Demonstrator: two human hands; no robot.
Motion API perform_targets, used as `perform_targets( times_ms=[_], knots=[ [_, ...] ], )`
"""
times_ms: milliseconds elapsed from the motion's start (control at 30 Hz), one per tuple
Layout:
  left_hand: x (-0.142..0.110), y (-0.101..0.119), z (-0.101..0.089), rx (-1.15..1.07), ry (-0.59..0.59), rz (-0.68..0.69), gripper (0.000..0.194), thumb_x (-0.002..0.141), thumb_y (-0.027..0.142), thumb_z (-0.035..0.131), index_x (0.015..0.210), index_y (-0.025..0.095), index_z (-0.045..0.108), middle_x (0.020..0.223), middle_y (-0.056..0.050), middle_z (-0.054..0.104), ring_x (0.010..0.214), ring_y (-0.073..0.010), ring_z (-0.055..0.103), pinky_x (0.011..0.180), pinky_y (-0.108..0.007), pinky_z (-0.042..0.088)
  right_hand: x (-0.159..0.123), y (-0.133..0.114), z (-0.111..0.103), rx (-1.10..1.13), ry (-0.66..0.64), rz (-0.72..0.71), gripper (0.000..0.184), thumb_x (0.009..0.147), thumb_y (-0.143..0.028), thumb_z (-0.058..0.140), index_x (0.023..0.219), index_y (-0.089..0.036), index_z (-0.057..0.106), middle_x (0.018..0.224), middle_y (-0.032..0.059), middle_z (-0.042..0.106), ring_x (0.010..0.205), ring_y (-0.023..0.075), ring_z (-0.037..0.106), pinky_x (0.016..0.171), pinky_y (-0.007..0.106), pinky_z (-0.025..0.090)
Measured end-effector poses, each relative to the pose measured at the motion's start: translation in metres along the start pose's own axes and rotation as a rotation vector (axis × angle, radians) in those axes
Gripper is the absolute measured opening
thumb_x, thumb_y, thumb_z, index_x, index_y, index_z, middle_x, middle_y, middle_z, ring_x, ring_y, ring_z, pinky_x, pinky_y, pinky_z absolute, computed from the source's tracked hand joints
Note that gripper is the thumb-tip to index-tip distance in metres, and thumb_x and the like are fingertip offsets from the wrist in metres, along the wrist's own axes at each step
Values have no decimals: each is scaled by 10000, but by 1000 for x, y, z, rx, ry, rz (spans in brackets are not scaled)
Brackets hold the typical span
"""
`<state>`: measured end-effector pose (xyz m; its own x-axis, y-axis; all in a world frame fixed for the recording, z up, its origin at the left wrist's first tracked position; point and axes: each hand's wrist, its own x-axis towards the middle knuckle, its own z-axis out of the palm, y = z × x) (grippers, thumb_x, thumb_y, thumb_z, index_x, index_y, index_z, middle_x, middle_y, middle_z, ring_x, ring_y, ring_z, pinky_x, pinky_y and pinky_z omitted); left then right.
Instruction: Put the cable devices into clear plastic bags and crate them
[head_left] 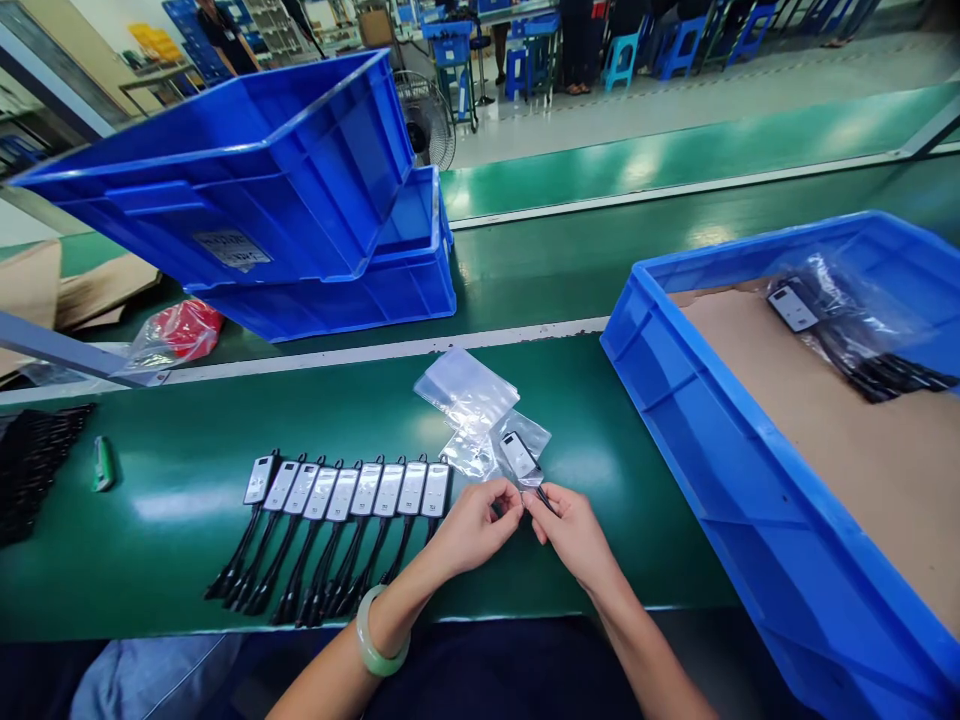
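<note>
Above my hands, a small black device with a pale label (pixel 519 455) sits at the mouth of a clear plastic bag (pixel 536 432), at least partly inside it. My right hand (pixel 571 530) is closed around the device's black cable, just below its body. Thumb and finger of my left hand (pixel 484 520) pinch the near edge of the bag, close to the right fingertips. Behind them lies a loose pile of flat clear bags (pixel 469 390). To the left, several like devices (pixel 366 488) lie in a row, their cables towards me.
A blue crate (pixel 675 370) on the right holds cardboard and bagged devices (pixel 795 308). Stacked blue crates (pixel 322 200) stand behind at left. A green-handled cutter (pixel 103 465) and black cables (pixel 34 465) lie at far left. A person's denim-covered leg (pixel 157 680) is at lower left.
</note>
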<state>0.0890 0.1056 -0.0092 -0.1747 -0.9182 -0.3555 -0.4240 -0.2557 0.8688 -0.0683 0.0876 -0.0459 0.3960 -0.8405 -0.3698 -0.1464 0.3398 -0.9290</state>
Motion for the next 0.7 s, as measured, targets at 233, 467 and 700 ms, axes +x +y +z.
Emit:
perform_targets(
  times_ms=[233,467,700],
  knots=[
    [-8,-5,8,229,256,115,165,794,270,601,909,161,555,844,-11,584,749,-100,554,601,-170,419,3,0,6,64,35,0,418,854,-526,564,679,-165,444,504,-54,421,483,64,367,493,201,275],
    [-16,-4,3,387,213,173,240,935,241,435,825,175,639,748,-10,598,693,-94,542,633,-205,379,2,-2,6,62,39,23,421,833,-539,599,704,-159,473,488,-56,423,461,58,344,470,198,249],
    [-13,3,-18,292,239,48,209,906,287,506,797,173,644,740,1,619,684,-98,542,626,-202,368,-3,-8,-11,64,113,38,425,855,-562,563,739,-165,464,510,-52,414,480,65,332,475,201,246]
  ],
)
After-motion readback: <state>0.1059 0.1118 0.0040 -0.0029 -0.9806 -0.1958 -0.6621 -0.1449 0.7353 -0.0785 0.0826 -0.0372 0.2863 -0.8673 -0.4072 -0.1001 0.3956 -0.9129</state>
